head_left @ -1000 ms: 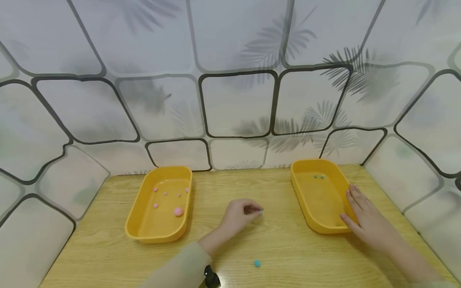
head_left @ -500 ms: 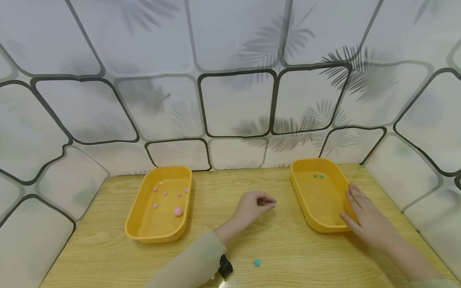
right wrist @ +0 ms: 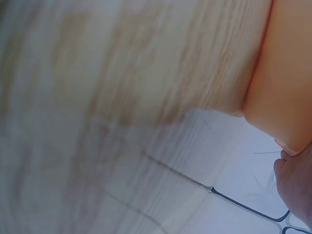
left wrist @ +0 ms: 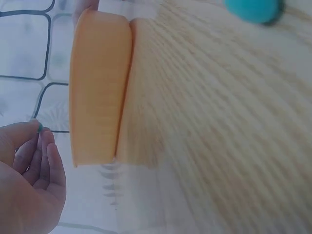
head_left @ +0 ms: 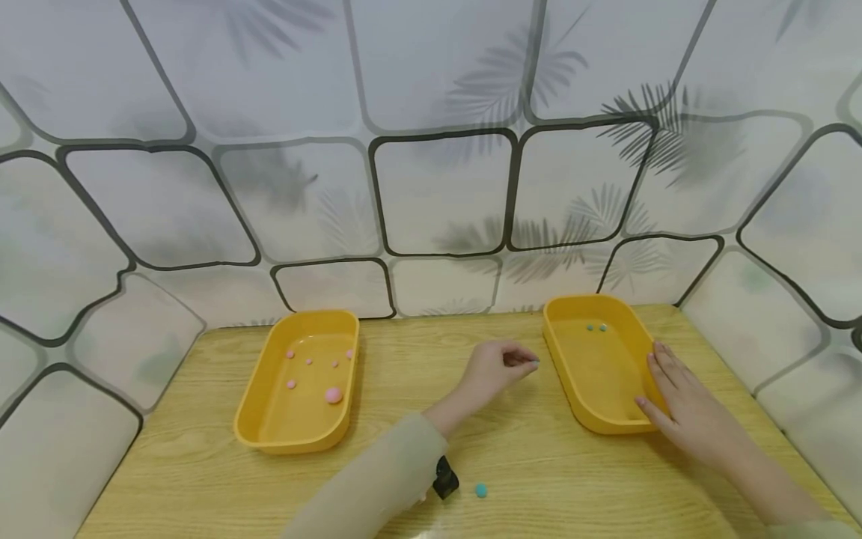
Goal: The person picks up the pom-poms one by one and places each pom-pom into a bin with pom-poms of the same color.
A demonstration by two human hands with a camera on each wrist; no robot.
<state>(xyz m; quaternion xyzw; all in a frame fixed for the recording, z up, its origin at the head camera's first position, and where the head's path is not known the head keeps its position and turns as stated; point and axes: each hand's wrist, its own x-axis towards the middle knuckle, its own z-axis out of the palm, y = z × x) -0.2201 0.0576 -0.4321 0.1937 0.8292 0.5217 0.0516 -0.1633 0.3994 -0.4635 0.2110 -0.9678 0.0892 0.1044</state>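
My left hand (head_left: pixel 494 370) pinches a tiny teal ball (left wrist: pixel 40 127) between thumb and fingertip, just left of the right-hand yellow tray (head_left: pixel 569 382). In the left wrist view that hand (left wrist: pixel 31 183) hovers beside the tray's outer wall (left wrist: pixel 100 87). My right hand (head_left: pixel 694 419) rests on the tray's right rim with its fingers straight. Inside this tray, near the far end, lie two small teal balls (head_left: pixel 590 327). A larger teal ball (head_left: pixel 481 490) sits on the table near the front, beside the left wrist's black camera (head_left: pixel 445 477).
On the left stands a second yellow tray (head_left: pixel 252 408) with several small pink balls and one larger pink ball (head_left: pixel 334 394). The wood-grain table (head_left: pixel 431 340) ends at a patterned wall covering (head_left: pixel 444 195) behind and on both sides.
My left hand has moved to the right and farther back, toward the right-hand tray, carrying the tiny teal ball. The right hand has stayed on the rim.
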